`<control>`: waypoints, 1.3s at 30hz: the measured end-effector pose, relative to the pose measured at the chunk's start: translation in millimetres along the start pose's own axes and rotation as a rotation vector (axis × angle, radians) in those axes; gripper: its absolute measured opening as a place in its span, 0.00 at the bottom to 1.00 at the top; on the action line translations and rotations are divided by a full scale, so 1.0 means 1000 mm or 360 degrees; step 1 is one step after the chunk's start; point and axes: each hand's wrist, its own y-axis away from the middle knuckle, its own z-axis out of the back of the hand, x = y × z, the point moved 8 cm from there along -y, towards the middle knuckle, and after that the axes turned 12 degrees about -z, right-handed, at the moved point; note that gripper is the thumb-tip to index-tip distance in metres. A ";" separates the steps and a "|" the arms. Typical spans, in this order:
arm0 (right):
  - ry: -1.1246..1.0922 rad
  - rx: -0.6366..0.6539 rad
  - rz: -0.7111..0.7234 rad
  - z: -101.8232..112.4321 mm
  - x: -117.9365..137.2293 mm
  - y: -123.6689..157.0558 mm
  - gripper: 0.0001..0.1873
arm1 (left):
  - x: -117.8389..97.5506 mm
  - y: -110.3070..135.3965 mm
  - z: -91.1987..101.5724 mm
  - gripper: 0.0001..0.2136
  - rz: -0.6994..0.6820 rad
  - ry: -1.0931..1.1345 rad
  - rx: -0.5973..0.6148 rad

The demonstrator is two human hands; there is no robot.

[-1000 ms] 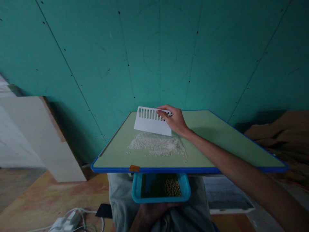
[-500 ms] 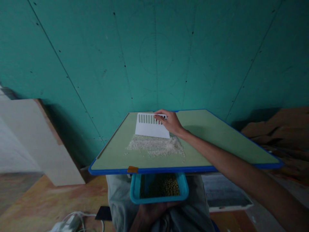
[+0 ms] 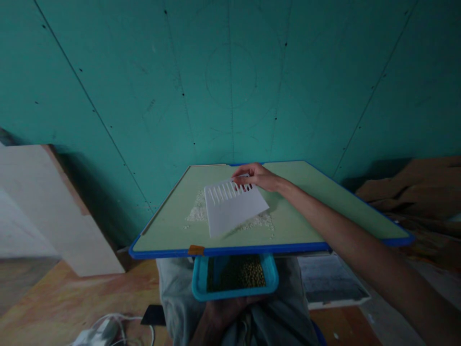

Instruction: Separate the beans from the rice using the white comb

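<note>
My right hand (image 3: pixel 256 178) grips the slotted top of a white plastic scraper (image 3: pixel 232 206), which hangs tilted above a pile of white grains (image 3: pixel 199 210) on a green table with a blue rim (image 3: pixel 252 250). The scraper hides the middle of the pile. Below the table's near edge my left hand (image 3: pixel 226 310) holds a blue tray (image 3: pixel 199 278) of yellowish beans (image 3: pixel 248 274) from underneath, over my lap. Its fingers are mostly hidden beneath the tray.
A teal wall stands right behind the table. A pale board (image 3: pixel 54 211) leans at the left, brown cloth (image 3: pixel 418 187) lies at the right. White cables and a plug (image 3: pixel 104 329) and a dark flat object (image 3: pixel 154 315) lie on the wooden floor.
The scraper was lifted off the far side of the grain pile and swung forward over it, now tilted in the air. The tray and left hand stayed put.
</note>
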 end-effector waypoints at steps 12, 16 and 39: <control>-0.0003 -0.0583 -0.0122 0.040 -0.036 -0.015 0.12 | 0.002 -0.002 -0.007 0.31 0.0023 0.0053 0.0186; -0.0019 -0.0792 -0.0141 0.059 -0.043 -0.013 0.09 | 0.001 0.000 0.004 0.29 -0.0006 -0.0016 -0.0031; -0.0089 -0.0635 -0.0105 -0.017 -0.016 -0.013 0.16 | -0.003 -0.002 -0.015 0.30 -0.0006 0.0094 0.0269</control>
